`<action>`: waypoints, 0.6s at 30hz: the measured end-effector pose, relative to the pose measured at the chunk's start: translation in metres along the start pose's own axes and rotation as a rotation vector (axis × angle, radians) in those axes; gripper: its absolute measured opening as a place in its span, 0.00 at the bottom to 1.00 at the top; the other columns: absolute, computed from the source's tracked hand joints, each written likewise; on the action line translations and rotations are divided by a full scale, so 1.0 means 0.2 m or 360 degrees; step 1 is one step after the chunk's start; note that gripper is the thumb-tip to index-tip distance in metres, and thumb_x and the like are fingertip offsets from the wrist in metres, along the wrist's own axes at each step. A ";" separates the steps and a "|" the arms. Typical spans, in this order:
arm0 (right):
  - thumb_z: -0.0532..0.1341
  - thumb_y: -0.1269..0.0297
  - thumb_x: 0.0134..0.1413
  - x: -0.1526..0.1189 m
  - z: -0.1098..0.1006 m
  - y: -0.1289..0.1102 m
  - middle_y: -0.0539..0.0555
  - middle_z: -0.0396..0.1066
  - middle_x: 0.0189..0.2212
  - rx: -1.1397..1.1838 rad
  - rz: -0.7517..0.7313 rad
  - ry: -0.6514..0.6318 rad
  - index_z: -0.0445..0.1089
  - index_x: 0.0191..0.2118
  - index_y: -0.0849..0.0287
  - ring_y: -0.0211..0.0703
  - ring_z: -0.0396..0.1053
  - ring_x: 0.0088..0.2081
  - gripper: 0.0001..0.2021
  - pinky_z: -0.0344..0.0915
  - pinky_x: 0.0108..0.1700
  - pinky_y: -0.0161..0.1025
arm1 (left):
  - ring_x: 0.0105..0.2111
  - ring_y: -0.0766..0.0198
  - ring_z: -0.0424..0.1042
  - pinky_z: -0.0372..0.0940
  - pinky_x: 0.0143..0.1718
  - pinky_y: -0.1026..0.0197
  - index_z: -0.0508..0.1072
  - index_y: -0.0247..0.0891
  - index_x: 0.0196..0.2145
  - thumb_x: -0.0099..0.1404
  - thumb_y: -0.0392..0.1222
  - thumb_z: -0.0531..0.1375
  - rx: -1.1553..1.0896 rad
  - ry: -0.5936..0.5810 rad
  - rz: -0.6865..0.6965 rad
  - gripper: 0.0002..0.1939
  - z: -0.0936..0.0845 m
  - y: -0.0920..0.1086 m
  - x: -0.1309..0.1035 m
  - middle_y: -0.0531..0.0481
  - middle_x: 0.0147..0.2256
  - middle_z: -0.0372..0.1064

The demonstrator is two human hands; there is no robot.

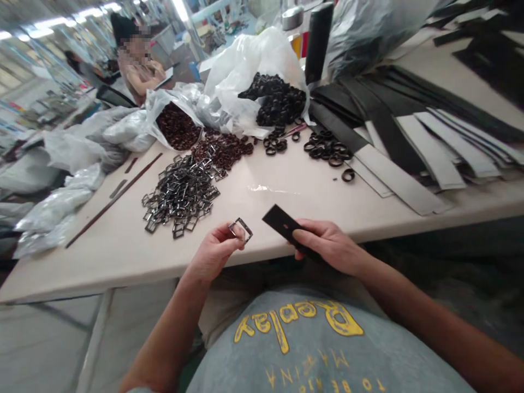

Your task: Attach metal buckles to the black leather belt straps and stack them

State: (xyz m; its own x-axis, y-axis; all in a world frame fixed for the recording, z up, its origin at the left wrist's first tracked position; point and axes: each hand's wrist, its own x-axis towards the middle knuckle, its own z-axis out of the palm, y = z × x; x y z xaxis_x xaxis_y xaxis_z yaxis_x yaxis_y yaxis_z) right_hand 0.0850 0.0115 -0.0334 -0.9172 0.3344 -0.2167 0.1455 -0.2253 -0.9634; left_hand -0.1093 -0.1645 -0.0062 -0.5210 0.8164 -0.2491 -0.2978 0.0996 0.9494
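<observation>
The left hand (215,245) pinches a metal buckle (245,225) between thumb and fingers. The right hand (325,240) grips a dark strap (280,220), its end angled toward the left hand, near the buckle but apart from it. Beyond the left hand lies a heap of buckles (182,188); beyond the right, black rings (327,148).

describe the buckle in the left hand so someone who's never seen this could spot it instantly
Begin with the pale table, then find the left hand by its near edge. The buckle is the shiny, dark rectangular frame it grips. The heap of similar buckles lies farther back; this one alone is held.
</observation>
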 end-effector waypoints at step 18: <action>0.62 0.61 0.62 0.00 0.17 -0.05 0.52 0.72 0.32 -0.0421 -0.0907 0.0312 0.76 0.32 0.59 0.37 0.70 0.31 0.10 0.69 0.33 0.34 | 0.25 0.68 0.69 0.66 0.30 0.65 0.75 0.38 0.31 0.61 0.45 0.67 0.0355 0.0292 0.0441 0.08 0.25 -0.15 -0.03 0.54 0.26 0.73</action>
State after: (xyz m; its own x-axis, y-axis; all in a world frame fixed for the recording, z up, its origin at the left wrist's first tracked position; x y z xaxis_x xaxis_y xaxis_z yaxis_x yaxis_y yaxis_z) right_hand 0.0700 -0.0172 -0.0182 -0.7969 0.5007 0.3380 -0.2336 0.2607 -0.9367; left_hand -0.0584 -0.1436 -0.0234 -0.6975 0.7165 0.0113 0.0443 0.0274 0.9986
